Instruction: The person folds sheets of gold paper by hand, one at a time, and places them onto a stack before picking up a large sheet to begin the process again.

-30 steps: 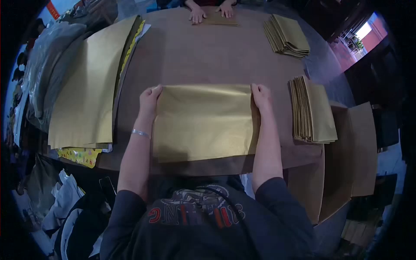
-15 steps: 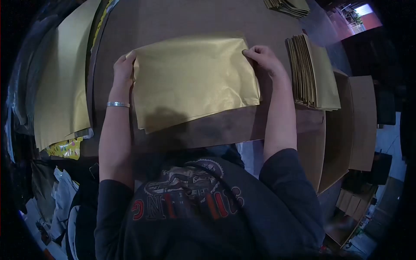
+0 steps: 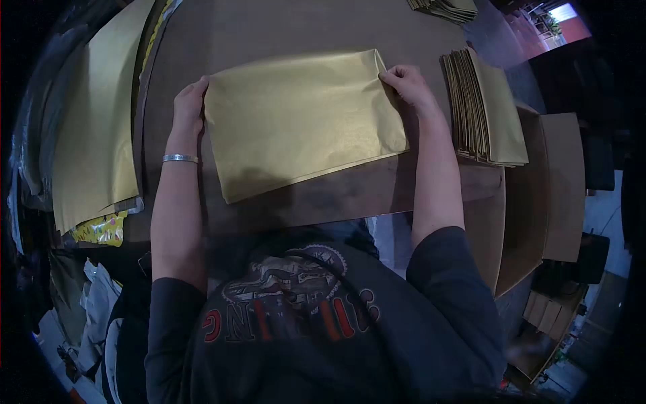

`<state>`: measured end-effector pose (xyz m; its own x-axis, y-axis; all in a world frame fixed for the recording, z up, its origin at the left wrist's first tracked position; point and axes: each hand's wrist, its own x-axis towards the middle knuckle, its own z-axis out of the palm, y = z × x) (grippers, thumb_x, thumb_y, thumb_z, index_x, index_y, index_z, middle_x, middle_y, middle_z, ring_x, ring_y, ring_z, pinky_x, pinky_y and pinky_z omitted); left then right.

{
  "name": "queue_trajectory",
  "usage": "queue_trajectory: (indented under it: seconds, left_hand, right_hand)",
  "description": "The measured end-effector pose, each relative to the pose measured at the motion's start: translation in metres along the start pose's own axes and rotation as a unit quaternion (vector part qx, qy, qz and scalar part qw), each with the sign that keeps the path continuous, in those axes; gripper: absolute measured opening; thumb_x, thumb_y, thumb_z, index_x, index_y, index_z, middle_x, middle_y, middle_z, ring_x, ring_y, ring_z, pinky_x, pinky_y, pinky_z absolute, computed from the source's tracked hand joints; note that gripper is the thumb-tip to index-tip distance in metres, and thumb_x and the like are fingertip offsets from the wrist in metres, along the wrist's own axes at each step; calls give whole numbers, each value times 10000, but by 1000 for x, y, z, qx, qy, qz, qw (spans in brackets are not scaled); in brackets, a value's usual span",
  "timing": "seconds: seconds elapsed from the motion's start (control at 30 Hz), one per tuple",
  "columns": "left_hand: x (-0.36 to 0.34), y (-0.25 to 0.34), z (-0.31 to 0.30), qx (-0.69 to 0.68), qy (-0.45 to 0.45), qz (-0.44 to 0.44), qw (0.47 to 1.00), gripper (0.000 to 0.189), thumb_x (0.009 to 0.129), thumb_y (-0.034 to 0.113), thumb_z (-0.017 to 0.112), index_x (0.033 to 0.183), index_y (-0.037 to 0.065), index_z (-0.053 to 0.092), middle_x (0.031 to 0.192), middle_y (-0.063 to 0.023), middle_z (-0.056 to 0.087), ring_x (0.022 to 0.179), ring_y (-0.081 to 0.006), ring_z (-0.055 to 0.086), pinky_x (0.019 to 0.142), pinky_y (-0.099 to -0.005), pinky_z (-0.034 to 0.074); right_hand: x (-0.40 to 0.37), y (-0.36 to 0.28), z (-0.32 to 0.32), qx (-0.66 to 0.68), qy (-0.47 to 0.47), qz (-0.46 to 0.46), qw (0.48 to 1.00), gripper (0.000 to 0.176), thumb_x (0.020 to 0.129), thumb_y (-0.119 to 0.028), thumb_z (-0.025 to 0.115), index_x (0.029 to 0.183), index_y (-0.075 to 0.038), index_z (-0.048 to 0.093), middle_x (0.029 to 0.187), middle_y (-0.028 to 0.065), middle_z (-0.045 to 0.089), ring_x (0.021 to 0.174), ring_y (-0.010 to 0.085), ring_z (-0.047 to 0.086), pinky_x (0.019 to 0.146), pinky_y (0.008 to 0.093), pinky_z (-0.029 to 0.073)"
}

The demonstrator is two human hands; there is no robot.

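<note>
A folded gold sheet [image 3: 303, 121] is stretched between my hands over the brown table [image 3: 269, 27]. My left hand [image 3: 190, 104] is closed on its left edge, with the thumb near the upper left corner. At the upper right, my right hand [image 3: 407, 86] pinches the other edge, and the sheet creases beside those fingers. Its lower edge slants up toward the right. Just right of my right hand lies a thick stack of folded gold sheets [image 3: 494, 108]. Large flat gold sheets [image 3: 101, 121] lie at the left side of the table.
An open cardboard box [image 3: 562, 188] stands at the right, below the stack. Another folded stack [image 3: 451, 8] lies at the top right. Yellow patterned material [image 3: 101, 230] sticks out under the large sheets at the left. The table's front edge runs close to my body.
Both hands have shifted slightly upward with the sheet. Its lower left corners have come together, and its upper right corner is more raised and creased.
</note>
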<state>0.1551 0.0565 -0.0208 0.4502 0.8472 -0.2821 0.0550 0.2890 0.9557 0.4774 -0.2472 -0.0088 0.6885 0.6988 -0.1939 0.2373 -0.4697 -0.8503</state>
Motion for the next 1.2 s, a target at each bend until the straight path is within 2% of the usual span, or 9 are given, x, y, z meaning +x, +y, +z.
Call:
queue_trajectory:
  seconds: [0.2, 0.3, 0.63, 0.73, 0.83, 0.93, 1.07, 1.1, 1.2]
  left_hand:
    - [3, -4, -1, -16, 6, -1, 1000, 287, 905, 228, 690, 1011, -35, 650, 943, -71, 678, 829, -154, 648, 738, -278, 519]
    - [-7, 4, 4, -4, 35, -18, 999, 307, 911, 249, 681, 1021, -36, 652, 919, -70, 678, 803, -156, 645, 716, -287, 520]
    - [-5, -3, -3, -3, 10, 27, 1000, 300, 876, 237, 703, 998, -34, 673, 881, -84, 679, 773, -153, 644, 671, -301, 522]
    - [-12, 1, -15, 148, 2, 49, 988, 431, 838, 366, 726, 1009, -28, 699, 867, -78, 696, 715, -137, 635, 620, -306, 512]
    - [-38, 23, -26, 409, -39, 64, 909, 441, 822, 436, 719, 925, 8, 736, 756, -90, 683, 685, -137, 642, 633, -297, 513]
    - [-54, 11, -35, 474, -47, 119, 871, 476, 775, 490, 735, 915, 35, 732, 760, -87, 686, 665, -185, 650, 630, -322, 520]
    - [-68, 14, -28, 424, -74, -23, 902, 499, 748, 512, 729, 960, 61, 727, 885, -114, 712, 860, -245, 679, 792, -370, 525]
    - [-65, 9, -28, 497, -55, 68, 863, 467, 757, 494, 724, 974, 80, 729, 897, -117, 709, 861, -253, 677, 789, -374, 524]
    - [-59, 0, -29, 484, -54, 76, 870, 413, 765, 459, 721, 947, 88, 730, 927, -110, 706, 887, -264, 672, 791, -382, 523]
  right_hand:
    - [2, 6, 2, -22, 22, -32, 999, 210, 864, -221, 706, 835, -17, 667, 652, 16, 606, 545, 84, 531, 477, 234, 409]
    - [-3, -3, 0, -72, 14, -18, 997, 198, 822, -198, 707, 850, -5, 677, 753, 68, 676, 689, 135, 620, 645, 305, 514]
    - [4, 7, 1, -126, 17, -65, 990, 210, 847, -209, 696, 882, -3, 675, 751, 22, 636, 689, 105, 566, 632, 262, 461]
    - [6, 5, -2, -111, 12, -46, 993, 245, 829, -230, 706, 872, 10, 691, 779, 74, 679, 699, 122, 594, 646, 307, 484]
    - [9, 8, -3, -161, 35, -42, 985, 219, 841, -205, 704, 865, 10, 672, 779, 53, 664, 711, 122, 586, 655, 304, 478]
    - [19, 24, -6, -108, 21, -60, 992, 235, 840, -225, 710, 870, 7, 679, 774, 42, 655, 704, 115, 574, 648, 289, 467]
    - [9, 12, -4, -134, 28, -31, 990, 237, 869, -245, 718, 899, -13, 676, 789, 7, 630, 715, 84, 545, 653, 244, 441]
    - [8, 9, -4, -133, 33, -30, 990, 235, 872, -244, 714, 896, -14, 677, 784, 7, 632, 701, 82, 547, 637, 241, 441]
    - [14, 17, -6, -135, 28, -29, 990, 230, 874, -248, 710, 885, -20, 679, 767, 0, 629, 666, 73, 541, 588, 228, 429]
